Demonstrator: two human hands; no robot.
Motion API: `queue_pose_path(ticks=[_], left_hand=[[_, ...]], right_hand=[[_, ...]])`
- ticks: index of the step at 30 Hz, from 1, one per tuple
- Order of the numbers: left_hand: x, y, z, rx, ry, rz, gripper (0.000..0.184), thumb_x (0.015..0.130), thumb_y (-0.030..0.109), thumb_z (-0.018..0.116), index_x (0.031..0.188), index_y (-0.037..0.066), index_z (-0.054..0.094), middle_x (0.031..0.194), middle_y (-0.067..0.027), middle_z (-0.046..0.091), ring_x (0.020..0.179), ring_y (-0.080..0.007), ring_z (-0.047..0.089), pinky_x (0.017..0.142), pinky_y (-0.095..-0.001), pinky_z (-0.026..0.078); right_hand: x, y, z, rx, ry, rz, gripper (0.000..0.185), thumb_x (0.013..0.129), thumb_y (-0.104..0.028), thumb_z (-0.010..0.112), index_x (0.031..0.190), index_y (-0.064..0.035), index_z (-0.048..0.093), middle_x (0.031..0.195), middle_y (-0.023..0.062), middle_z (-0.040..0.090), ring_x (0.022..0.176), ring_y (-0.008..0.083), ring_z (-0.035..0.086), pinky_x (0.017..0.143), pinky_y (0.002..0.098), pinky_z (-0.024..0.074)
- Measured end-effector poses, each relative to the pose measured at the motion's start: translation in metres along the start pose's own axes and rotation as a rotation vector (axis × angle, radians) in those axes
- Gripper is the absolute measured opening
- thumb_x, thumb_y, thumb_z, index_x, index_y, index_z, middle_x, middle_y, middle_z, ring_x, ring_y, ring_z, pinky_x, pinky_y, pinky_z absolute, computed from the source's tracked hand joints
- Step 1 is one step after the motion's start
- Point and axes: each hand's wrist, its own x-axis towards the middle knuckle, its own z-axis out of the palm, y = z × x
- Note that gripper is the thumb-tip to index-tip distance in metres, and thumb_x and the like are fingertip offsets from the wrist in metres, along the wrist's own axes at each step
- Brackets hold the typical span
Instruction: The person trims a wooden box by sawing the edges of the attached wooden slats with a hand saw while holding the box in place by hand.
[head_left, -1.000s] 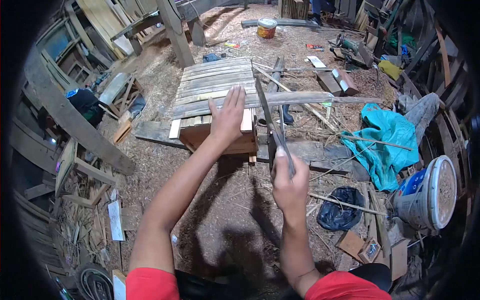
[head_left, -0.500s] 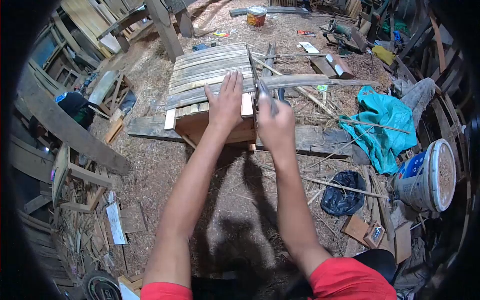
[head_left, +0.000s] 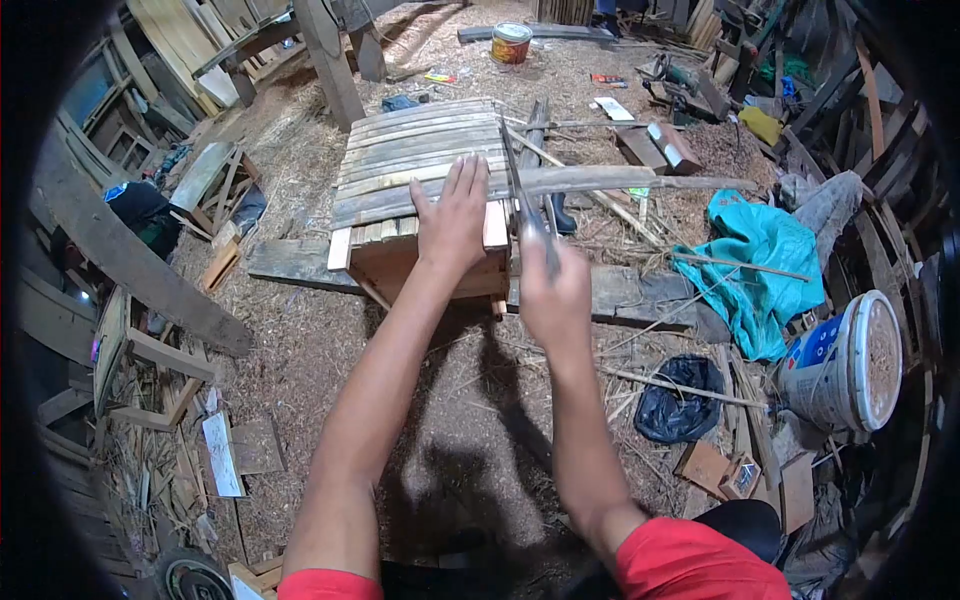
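Observation:
A wooden box (head_left: 425, 272) stands in the upper middle, its top covered with thin slats. My left hand (head_left: 453, 212) lies flat with fingers stretched on the front slat (head_left: 385, 209), which runs across the top and sticks out far to the right. My right hand (head_left: 556, 290) is wrapped round the handle of a saw (head_left: 517, 185). The saw's blade stands steeply at the box's right edge, against the slat. Motion blurs the right hand and the handle.
A weathered plank (head_left: 620, 292) lies beneath the box. To the right are a teal sheet (head_left: 755, 265), a white bucket (head_left: 840, 362) and a black plastic bag (head_left: 680, 398). A wooden post (head_left: 140, 262) slants at left; a small tub (head_left: 511, 44) stands farther back.
The saw and my right hand have moved up and forward from a second ago, then slightly back toward me. My left hand stays flat on the slat. The view has shifted a little.

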Motion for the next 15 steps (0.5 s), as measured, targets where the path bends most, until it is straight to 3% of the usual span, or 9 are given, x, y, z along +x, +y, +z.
queue_pose_path(ticks=[4, 8, 12, 15], left_hand=[[0.002, 0.000, -0.001, 0.001, -0.042, -0.011, 0.109, 0.065, 0.008, 0.083, 0.155, 0.011, 0.023, 0.161, -0.0029, 0.028, 0.149, -0.0202, 0.027, 0.113, -0.0709, 0.021], [0.007, -0.003, 0.006, -0.020, 0.009, 0.002, 0.107, 0.065, 0.007, 0.083, 0.155, 0.010, 0.025, 0.161, -0.0037, 0.030, 0.149, -0.0202, 0.028, 0.113, -0.0705, 0.022], [0.030, -0.006, 0.004, 0.007, -0.007, 0.010, 0.085, 0.076, 0.020, 0.074, 0.151, 0.008, 0.035, 0.157, -0.0042, 0.036, 0.146, -0.0169, 0.034, 0.110, -0.0710, 0.023], [0.054, -0.010, 0.010, -0.058, 0.020, 0.005, 0.080, 0.077, 0.020, 0.073, 0.148, 0.008, 0.040, 0.155, -0.0042, 0.040, 0.145, -0.0182, 0.036, 0.111, -0.0720, 0.022]], right_hand=[[-0.063, -0.011, -0.013, 0.064, -0.042, 0.149, 0.036, 0.100, -0.027, 0.054, 0.082, 0.0032, 0.061, 0.058, 0.0086, 0.050, 0.059, 0.0113, 0.049, 0.053, 0.0339, 0.0393], [-0.014, -0.007, -0.005, 0.047, -0.015, 0.113, 0.034, 0.098, -0.025, 0.056, 0.082, 0.0042, 0.062, 0.059, 0.0102, 0.053, 0.057, 0.0131, 0.050, 0.054, 0.0343, 0.0411], [0.022, 0.011, 0.015, 0.000, 0.054, 0.011, 0.034, 0.096, -0.025, 0.059, 0.079, 0.0045, 0.061, 0.059, 0.0121, 0.055, 0.055, 0.0152, 0.050, 0.055, 0.0358, 0.0419], [0.042, 0.020, 0.022, -0.148, 0.045, 0.001, 0.035, 0.094, -0.027, 0.062, 0.079, 0.0041, 0.062, 0.059, 0.0135, 0.057, 0.054, 0.0163, 0.051, 0.055, 0.0368, 0.0425]])
